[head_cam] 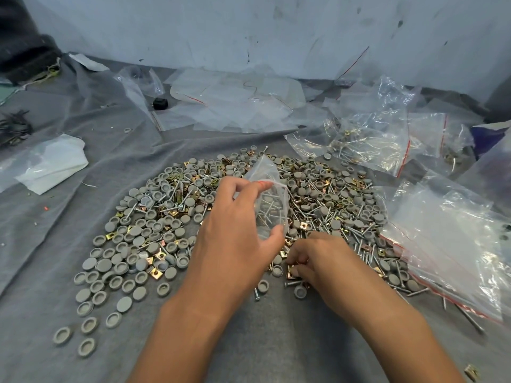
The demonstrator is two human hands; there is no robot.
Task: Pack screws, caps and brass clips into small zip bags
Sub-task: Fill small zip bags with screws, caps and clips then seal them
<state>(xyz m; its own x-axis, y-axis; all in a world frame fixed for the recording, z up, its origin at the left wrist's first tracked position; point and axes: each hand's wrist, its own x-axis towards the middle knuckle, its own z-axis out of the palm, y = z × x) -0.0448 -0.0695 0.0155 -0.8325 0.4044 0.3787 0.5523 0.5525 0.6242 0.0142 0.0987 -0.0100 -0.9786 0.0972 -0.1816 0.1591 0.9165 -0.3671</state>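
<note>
A wide heap of grey round caps (143,244), silver screws (356,230) and brass clips (159,255) covers the grey cloth (249,341). My left hand (235,233) holds a small clear zip bag (269,200) upright over the heap, fingers and thumb curled round its mouth; several screws lie inside it. My right hand (318,261) is low at the heap's near edge, its fingertips pinching brass clips (291,273). Caps and a screw lie loose just below that hand.
Larger clear zip bags with red seal strips lie at the right (448,244) and back right (373,139), some holding parts. Empty flat bags (235,103) are piled at the back by the wall. White plastic (52,164) lies at the left. A small black object (160,103) sits behind.
</note>
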